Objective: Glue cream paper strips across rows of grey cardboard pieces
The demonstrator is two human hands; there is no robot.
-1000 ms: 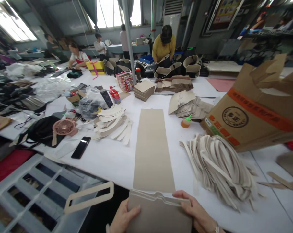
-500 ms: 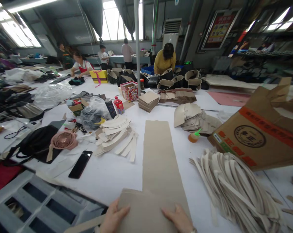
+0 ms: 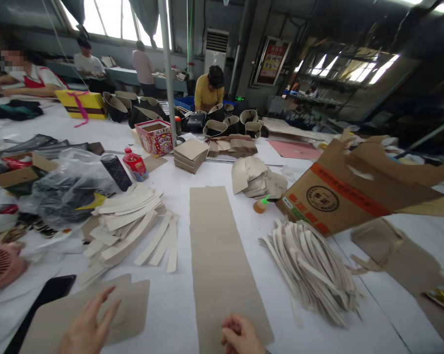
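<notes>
Your long panel (image 3: pixel 214 246) is lying flat on the worktop (image 3: pixel 172 312), running straight away from you, with the near end under your right hand (image 3: pixel 242 337). Those fingers are curled in, but I can't tell if they've got hold of anything. The sheet (image 3: pixel 135 307) is flat to the left of the panel, a bit of white between them, and your left hand (image 3: pixel 85 322) is over it, fingers spread and loose, gripping nothing. Phone (image 3: pixel 52 290) is right by the sheet's left side. Just past the sheet you've got a messy pile of pale strips (image 3: pixel 129 216). Right of the panel there's a big heap of bands (image 3: pixel 314 275), then a small bottle (image 3: pixel 260 205) near the carton (image 3: pixel 340 189). Further back, a person in yellow (image 3: pixel 207 93) is bent over.
</notes>
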